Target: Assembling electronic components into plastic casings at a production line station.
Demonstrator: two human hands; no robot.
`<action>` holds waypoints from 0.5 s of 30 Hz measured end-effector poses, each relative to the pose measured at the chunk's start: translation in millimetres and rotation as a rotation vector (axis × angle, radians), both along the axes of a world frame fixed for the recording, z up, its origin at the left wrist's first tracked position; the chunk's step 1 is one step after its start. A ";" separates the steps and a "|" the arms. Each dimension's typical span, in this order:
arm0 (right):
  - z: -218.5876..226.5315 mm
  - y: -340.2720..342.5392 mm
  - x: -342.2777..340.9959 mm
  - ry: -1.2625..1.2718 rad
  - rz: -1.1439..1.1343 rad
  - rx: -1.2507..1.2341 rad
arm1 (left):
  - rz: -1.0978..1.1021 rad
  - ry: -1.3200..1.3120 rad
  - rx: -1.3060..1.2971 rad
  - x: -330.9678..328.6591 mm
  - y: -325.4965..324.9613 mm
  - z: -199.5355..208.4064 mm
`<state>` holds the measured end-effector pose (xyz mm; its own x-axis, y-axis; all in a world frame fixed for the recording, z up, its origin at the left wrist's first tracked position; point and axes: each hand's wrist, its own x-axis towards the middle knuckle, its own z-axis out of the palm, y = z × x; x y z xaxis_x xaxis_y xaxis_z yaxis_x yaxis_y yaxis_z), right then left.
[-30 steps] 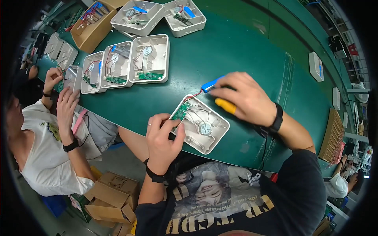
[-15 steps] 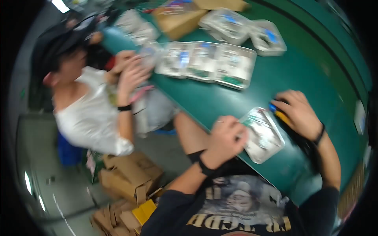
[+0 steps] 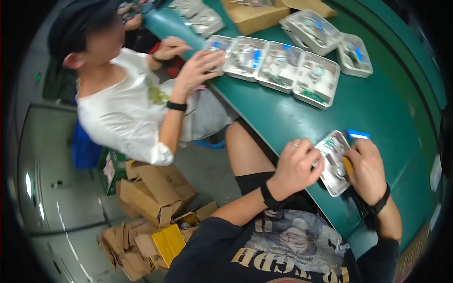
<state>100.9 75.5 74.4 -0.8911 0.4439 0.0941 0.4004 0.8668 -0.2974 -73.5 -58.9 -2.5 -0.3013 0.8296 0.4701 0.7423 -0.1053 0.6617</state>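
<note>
A white plastic tray-like case (image 3: pixel 336 181) with a green circuit board and small parts lies before me on the green bench. My left hand (image 3: pixel 299 162) is at its left rim, with fingers curled in a pinch; what they hold is hidden. From the right, my right hand (image 3: pixel 368 170) closes around an orange-handled tool (image 3: pixel 348 165) over the case. The tool's tip cannot be made out. Just beyond my right fingers lies a blue battery-like piece (image 3: pixel 357 135), with a reddish wire running toward the case.
A row of similar white cases (image 3: pixel 315 80) stands ahead, with more stacked cases (image 3: pixel 314 33) behind. At left sits a co-worker (image 3: pixel 125 101), hands at the row's end. A cardboard box (image 3: pixel 255 19) and silvery bags (image 3: pixel 205 21) lie farther back. Cartons (image 3: pixel 153 193) cover the floor at lower left.
My right hand has brought the orange-handled tool leftward over the case. The co-worker's case now stands at the row's left end, and their hands have spread apart. The view has shifted.
</note>
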 end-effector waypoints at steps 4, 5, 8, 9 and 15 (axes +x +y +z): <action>-3.0 -2.2 -20.9 0.044 0.114 -0.078 | 0.097 0.092 -0.041 -12.1 -12.8 2.3; -7.1 -1.8 -23.2 0.022 0.135 -0.070 | 0.080 0.078 -0.058 -14.4 -12.2 -0.1; -9.0 -8.4 -19.1 0.030 0.076 -0.028 | 0.034 0.036 -0.063 -12.9 -7.4 -2.0; -9.7 -10.1 -18.7 -0.015 0.070 -0.029 | 0.040 0.042 -0.068 -14.6 -8.3 -2.3; -7.8 -17.0 -13.3 -0.031 0.061 -0.121 | 0.040 0.025 -0.072 -12.9 -4.9 -6.3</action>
<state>87.6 58.5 66.7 -0.9183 0.3956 0.0153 0.3589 0.8481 -0.3898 -86.4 -63.8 -8.8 -0.3239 0.8489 0.4176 0.7617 -0.0278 0.6473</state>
